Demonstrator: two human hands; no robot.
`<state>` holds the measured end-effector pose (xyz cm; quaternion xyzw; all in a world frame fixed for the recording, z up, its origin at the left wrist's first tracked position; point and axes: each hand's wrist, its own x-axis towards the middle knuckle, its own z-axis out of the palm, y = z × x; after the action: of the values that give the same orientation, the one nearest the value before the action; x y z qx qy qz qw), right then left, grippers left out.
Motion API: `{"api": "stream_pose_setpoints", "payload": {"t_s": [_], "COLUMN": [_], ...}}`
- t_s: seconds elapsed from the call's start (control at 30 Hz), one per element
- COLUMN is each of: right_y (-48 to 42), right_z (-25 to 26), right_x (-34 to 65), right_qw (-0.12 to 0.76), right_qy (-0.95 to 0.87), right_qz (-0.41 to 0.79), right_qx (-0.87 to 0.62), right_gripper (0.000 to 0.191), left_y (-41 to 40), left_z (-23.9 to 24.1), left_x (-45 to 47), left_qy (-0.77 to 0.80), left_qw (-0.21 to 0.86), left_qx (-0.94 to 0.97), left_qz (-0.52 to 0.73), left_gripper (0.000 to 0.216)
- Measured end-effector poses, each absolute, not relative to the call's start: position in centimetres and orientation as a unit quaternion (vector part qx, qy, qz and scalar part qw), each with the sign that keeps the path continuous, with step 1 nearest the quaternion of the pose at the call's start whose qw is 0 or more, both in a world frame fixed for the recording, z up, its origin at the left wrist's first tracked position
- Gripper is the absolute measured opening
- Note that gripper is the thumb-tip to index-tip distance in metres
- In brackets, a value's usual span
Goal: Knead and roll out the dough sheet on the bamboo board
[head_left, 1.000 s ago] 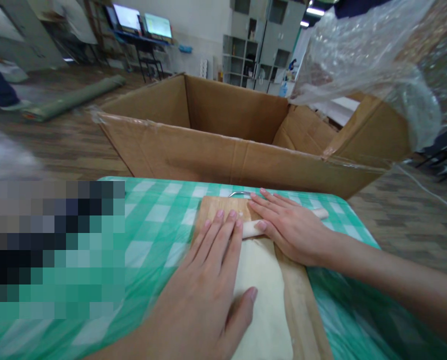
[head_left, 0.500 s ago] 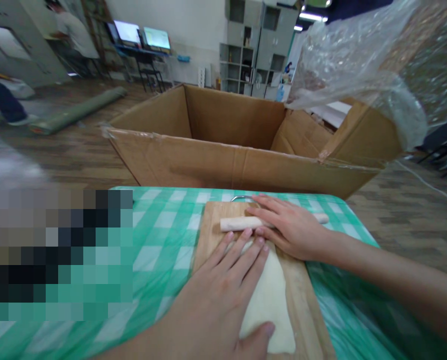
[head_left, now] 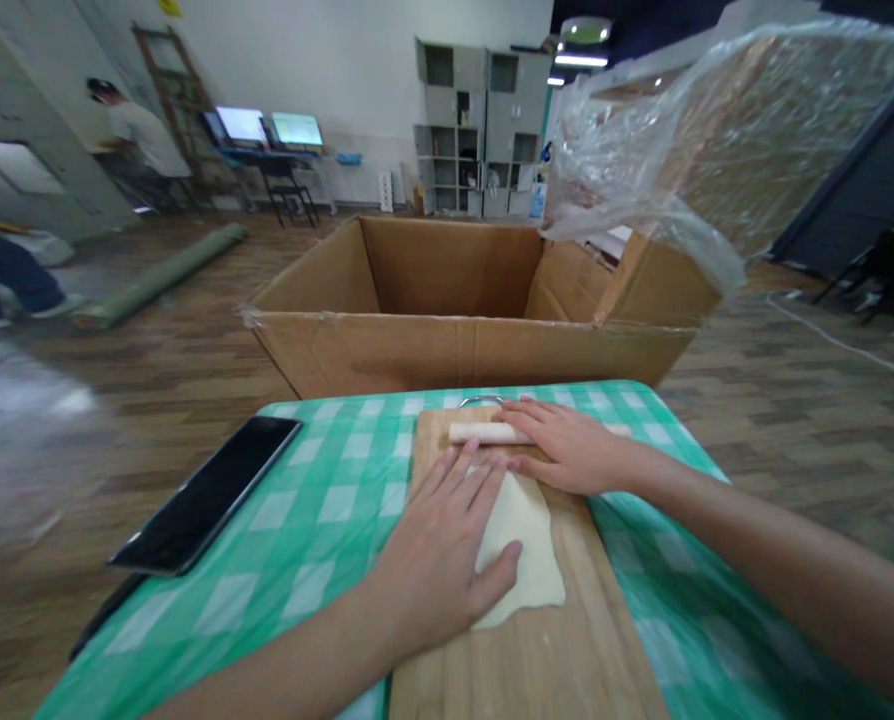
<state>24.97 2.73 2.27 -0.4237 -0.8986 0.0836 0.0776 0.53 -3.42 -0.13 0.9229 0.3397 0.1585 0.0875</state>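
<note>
A flat, pale sheet of dough (head_left: 526, 550) lies on a wooden cutting board (head_left: 522, 660). My left hand (head_left: 447, 550) rests palm down over the dough's left side, fingers stretched forward and thumb spread out. Its fingertips come close to a light wooden rolling pin (head_left: 481, 433), which lies crosswise near the board's far end. My right hand (head_left: 571, 450) is laid over the pin's middle, its fingers on the far side and its thumb on the near side. The palm hides part of the pin, and its right end shows beyond the wrist.
The board lies on a green-and-white checked tablecloth (head_left: 334, 510). A black tablet-like device (head_left: 211, 495) is at the table's left edge. Beyond the table stands a big open cardboard box (head_left: 432, 355), with plastic-wrapped goods (head_left: 754, 130) behind its right side. A person (head_left: 143, 135) sits far left.
My view has shifted and pulled back, so the hands and board look smaller and the dough's near edge shows. The black device is now visible where blocks covered it. Both hands keep nearly the same places.
</note>
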Motion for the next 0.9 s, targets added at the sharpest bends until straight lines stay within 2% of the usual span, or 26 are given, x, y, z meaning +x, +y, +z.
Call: {"api": "stream_pose_setpoints", "payload": {"t_s": [0.23, 0.67, 0.9], "right_y": [5.2, 4.7, 4.6], "right_z": [2.3, 0.8, 0.8], "right_x": [25.3, 25.5, 25.9], "right_qw": [0.044, 0.064, 0.065], "right_qy": [-0.892, -0.842, -0.849], "right_qz": [0.179, 0.257, 0.257], "right_qx": [-0.412, -0.470, -0.456], "right_gripper": [0.091, 0.085, 0.096], "left_y": [-3.5, -3.3, -3.0], "left_z": [0.0, 0.4, 0.6], "left_x": [0.4, 0.5, 0.6], "left_qy": [0.333, 0.368, 0.360], "left_qw": [0.101, 0.087, 0.083], "left_qx": [0.923, 0.916, 0.920], "left_qz": [0.165, 0.131, 0.130], "left_gripper": [0.068, 0.071, 0.077]}}
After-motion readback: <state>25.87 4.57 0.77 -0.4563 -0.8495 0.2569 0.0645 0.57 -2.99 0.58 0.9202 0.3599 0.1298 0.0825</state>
